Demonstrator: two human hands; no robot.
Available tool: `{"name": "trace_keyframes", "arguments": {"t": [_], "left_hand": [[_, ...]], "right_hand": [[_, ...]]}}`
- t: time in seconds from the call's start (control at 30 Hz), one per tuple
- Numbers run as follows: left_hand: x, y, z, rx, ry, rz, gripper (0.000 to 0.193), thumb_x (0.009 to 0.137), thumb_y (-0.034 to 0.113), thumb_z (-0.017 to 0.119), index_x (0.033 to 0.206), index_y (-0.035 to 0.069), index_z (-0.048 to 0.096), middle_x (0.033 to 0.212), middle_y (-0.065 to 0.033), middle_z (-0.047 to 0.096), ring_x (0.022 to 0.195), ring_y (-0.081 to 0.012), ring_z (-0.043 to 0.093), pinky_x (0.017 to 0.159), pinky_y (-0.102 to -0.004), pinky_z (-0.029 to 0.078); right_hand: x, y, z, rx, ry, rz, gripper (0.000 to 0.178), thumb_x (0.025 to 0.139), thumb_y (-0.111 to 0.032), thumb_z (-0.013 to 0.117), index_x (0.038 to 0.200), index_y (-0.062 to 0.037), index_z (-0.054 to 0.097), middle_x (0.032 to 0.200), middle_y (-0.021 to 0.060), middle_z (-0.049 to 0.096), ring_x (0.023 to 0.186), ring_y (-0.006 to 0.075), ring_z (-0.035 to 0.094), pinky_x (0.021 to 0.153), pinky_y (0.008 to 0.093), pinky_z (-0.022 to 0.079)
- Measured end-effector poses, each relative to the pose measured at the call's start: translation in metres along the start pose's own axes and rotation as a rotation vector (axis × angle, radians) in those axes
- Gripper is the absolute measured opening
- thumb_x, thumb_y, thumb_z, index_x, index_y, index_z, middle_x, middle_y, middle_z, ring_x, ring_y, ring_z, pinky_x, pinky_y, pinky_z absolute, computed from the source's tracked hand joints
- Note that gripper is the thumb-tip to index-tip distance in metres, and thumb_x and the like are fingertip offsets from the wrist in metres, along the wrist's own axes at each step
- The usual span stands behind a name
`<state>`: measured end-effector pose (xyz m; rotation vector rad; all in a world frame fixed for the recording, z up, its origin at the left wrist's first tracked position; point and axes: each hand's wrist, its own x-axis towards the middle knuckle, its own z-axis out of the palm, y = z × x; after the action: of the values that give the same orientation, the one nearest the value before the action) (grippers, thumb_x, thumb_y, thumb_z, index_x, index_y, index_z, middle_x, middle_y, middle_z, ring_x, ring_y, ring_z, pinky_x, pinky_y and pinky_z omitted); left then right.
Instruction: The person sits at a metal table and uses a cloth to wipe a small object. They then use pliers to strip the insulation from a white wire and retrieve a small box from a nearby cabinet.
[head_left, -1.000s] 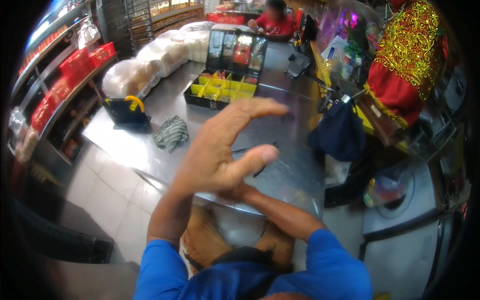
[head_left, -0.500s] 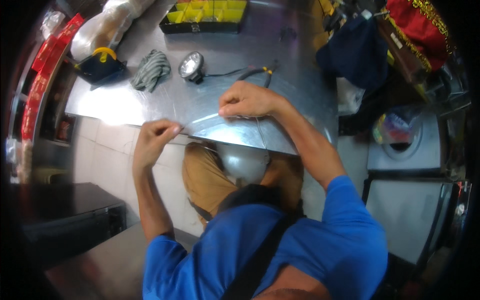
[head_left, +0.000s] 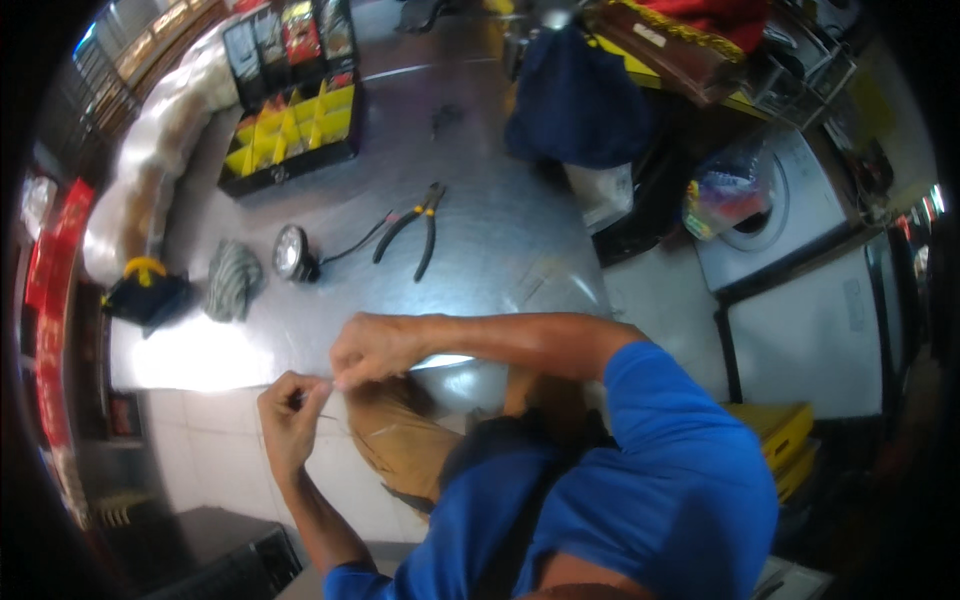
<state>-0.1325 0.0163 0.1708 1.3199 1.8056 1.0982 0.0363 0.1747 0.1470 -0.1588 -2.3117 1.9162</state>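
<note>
My left hand (head_left: pixel 291 418) and my right hand (head_left: pixel 385 350) meet at the front edge of the metal table. Both pinch a thin wire (head_left: pixel 325 414) between thumb and fingers, and most of it is hidden or blurred. Beyond them lies a round lamp (head_left: pixel 291 253) with a clear lens. Its dark lead (head_left: pixel 353 247) runs toward a pair of cutting pliers (head_left: pixel 414 231) with black and yellow handles, lying with the handles spread. A crumpled grey striped cloth (head_left: pixel 234 281) rests left of the lamp.
On the table (head_left: pixel 480 240) an open black organizer box (head_left: pixel 288 172) with yellow compartments stands at the back left. Beside the cloth is a dark holder (head_left: pixel 147 302) with a yellow part. Wrapped bundles (head_left: pixel 150 190) line the left edge. A navy cloth (head_left: pixel 580 100) hangs at the right.
My right hand has moved left and now meets my left hand; earlier they were apart with the strand stretched between them. The view has turned, showing the pliers in full.
</note>
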Motion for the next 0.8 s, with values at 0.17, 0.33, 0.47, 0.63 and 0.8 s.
{"name": "trace_keyframes", "arguments": {"t": [0.17, 0.33, 0.47, 0.63, 0.8], "left_hand": [[-0.007, -0.025, -0.030, 0.008, 0.048, -0.019, 0.012, 0.086, 0.006, 0.071, 0.079, -0.001, 0.064, 0.068, 0.0039, 0.054, 0.063, -0.0045, 0.042, 0.056, -0.0207, 0.034], [-0.023, -0.068, -0.081, -0.005, 0.112, -0.078, 0.011, 0.085, 0.006, 0.070, 0.078, -0.001, 0.065, 0.068, 0.0032, 0.056, 0.063, -0.0057, 0.044, 0.057, -0.0223, 0.035], [-0.043, -0.090, -0.114, 0.018, 0.172, -0.142, 0.020, 0.086, 0.018, 0.072, 0.077, 0.002, 0.064, 0.068, 0.0043, 0.055, 0.065, -0.0049, 0.044, 0.058, -0.0227, 0.033], [-0.056, -0.097, -0.128, 0.237, 0.187, -0.175, 0.018, 0.088, 0.014, 0.064, 0.077, -0.001, 0.063, 0.066, 0.0051, 0.050, 0.063, -0.0063, 0.042, 0.056, -0.0250, 0.035], [-0.084, -0.134, -0.147, 0.107, 0.365, -0.155, 0.017, 0.088, 0.016, 0.067, 0.079, 0.001, 0.066, 0.071, 0.0042, 0.056, 0.069, -0.0057, 0.047, 0.063, -0.0247, 0.038]], "right_hand": [[-0.001, 0.008, -0.009, -0.220, 0.094, -0.183, 0.017, 0.079, -0.016, 0.071, 0.077, 0.0004, 0.068, 0.061, 0.0066, 0.061, 0.056, 0.0133, 0.053, 0.054, 0.0331, 0.042], [0.000, 0.015, -0.023, -0.267, 0.118, -0.189, 0.017, 0.079, -0.017, 0.070, 0.078, -0.0001, 0.067, 0.062, 0.0073, 0.060, 0.057, 0.0142, 0.053, 0.055, 0.0337, 0.042], [-0.001, 0.005, -0.028, -0.318, 0.121, -0.167, 0.017, 0.080, -0.018, 0.069, 0.078, -0.0007, 0.067, 0.063, 0.0082, 0.060, 0.057, 0.0151, 0.053, 0.056, 0.0335, 0.043], [-0.001, 0.017, -0.041, -0.407, 0.129, -0.114, 0.018, 0.083, -0.020, 0.067, 0.077, -0.0027, 0.066, 0.066, 0.0051, 0.061, 0.061, 0.0121, 0.053, 0.058, 0.0315, 0.044], [-0.001, 0.006, -0.046, -0.398, 0.068, 0.022, 0.022, 0.083, -0.025, 0.071, 0.085, -0.0029, 0.070, 0.071, 0.0044, 0.064, 0.066, 0.0128, 0.057, 0.064, 0.0298, 0.048]]}}
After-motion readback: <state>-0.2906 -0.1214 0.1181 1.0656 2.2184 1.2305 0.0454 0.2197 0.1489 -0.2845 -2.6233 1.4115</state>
